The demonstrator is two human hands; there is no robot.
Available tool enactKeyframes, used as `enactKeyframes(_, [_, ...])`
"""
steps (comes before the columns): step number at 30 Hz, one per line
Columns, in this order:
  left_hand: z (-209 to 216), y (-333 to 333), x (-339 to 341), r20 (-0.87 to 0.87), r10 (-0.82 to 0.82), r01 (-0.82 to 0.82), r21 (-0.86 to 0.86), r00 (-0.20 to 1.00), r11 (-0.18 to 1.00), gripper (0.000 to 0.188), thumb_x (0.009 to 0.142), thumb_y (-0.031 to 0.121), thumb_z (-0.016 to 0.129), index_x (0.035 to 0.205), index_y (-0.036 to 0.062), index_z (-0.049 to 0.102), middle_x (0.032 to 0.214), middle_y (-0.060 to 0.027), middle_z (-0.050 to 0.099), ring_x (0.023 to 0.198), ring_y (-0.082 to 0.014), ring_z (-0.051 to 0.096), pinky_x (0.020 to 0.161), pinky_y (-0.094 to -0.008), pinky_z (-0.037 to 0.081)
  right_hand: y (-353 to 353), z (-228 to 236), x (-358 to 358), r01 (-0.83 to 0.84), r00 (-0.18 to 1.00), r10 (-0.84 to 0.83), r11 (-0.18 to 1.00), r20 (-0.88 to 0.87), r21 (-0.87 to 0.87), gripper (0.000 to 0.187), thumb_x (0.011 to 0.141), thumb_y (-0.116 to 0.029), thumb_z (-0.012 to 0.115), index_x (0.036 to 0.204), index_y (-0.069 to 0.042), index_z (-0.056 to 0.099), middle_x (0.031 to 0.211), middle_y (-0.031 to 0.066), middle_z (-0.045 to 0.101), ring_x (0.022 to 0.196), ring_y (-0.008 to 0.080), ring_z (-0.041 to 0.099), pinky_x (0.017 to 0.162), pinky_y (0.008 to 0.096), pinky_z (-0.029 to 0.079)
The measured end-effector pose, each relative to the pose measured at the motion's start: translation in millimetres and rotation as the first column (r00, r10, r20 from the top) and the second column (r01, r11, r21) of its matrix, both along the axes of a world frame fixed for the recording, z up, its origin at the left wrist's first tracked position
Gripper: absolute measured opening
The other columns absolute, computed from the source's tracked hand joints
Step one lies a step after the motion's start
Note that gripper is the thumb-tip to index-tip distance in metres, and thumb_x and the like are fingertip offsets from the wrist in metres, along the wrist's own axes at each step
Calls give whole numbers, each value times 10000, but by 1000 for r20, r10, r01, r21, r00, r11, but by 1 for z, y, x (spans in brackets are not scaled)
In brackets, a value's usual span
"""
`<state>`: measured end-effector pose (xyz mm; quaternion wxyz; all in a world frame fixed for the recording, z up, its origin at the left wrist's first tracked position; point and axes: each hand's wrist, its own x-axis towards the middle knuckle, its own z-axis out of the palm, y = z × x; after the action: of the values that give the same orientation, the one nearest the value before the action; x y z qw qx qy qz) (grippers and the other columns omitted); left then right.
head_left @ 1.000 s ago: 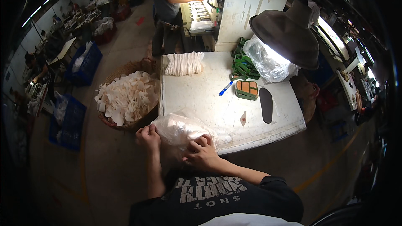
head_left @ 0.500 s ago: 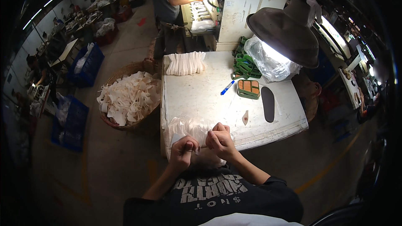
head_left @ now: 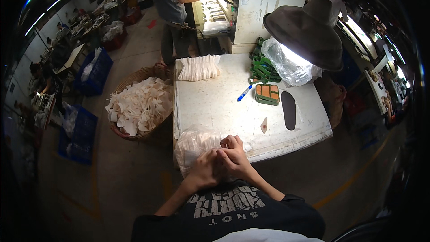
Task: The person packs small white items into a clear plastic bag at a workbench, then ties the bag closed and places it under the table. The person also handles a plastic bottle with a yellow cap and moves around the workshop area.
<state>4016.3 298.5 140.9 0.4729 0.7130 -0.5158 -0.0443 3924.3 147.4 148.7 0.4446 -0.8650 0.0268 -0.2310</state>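
At the near left corner of the white table lies a clear plastic bag (head_left: 190, 145) filled with pale, flat cut pieces. My left hand (head_left: 207, 168) is closed at the bag's near end, its fingers mostly hidden behind the knuckles. Pressed against it, my right hand (head_left: 234, 154) is closed too, thumb and fingers pinched together on the gathered plastic. The exact grip between the two hands is hidden. Farther up the table, a bundle of similar pale pieces (head_left: 199, 67) rests near the far left corner.
On the white table (head_left: 215, 103) lie a blue marker (head_left: 244, 93), green-edged cutting dies (head_left: 267, 94), a dark insole shape (head_left: 289, 111) and a small pale piece (head_left: 264, 125). A lamp (head_left: 304, 33) hangs over the right side. A wicker basket (head_left: 123, 132) of scraps stands left; a person (head_left: 170, 0) works beyond.
My hands were a little apart over the bag's near end. Now they have come together, the left one moving right and slightly down to meet the right.
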Motion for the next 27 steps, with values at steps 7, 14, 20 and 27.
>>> enactKeyframes(7, [-26, 4, 11, -617, 42, -69, -19, 786, 997, 129, 991, 147, 708, 1010, 23, 677, 868, -83, 723, 775, -210, 696, 745, -295, 543, 10, -6, 2, -5, 1000, 1, 983, 22, 181, 165, 1014, -184, 614, 1079, -64, 706, 1047, 139, 578, 1025, 318, 526, 938, 423, 406])
enactKeyframes(14, [-30, 21, 18, -914, -80, -356, -234, 397, 905, 70, 928, 43, 787, 978, 34, 739, 849, 8, 719, 753, -66, 635, 745, -209, 507, 26, -6, 6, -28, 998, 33, 996, -57, 82, 304, 945, -135, 715, 1237, -74, 654, 1147, 127, 673, 1085, 315, 593, 966, 431, 430])
enactKeyframes(20, [18, 9, -3, -871, -300, -374, -447, 390, 812, 512, 947, -65, 604, 1422, 74, 477, 968, 0, 534, 903, -96, 495, 879, -240, 418, 28, -12, 10, 105, 994, -103, 992, -31, 64, 177, 864, -142, 780, 1036, -116, 745, 921, 27, 723, 939, 224, 624, 921, 398, 379])
enactKeyframes(27, [10, 10, -16, -502, -125, -55, -330, 856, 942, 653, 912, -65, 580, 1489, 86, 316, 1047, -30, 393, 985, -140, 399, 962, -323, 357, 29, -26, 7, 180, 984, -180, 979, 16, -90, 190, 822, -192, 800, 1004, -150, 765, 906, -26, 725, 895, 176, 626, 945, 447, 305])
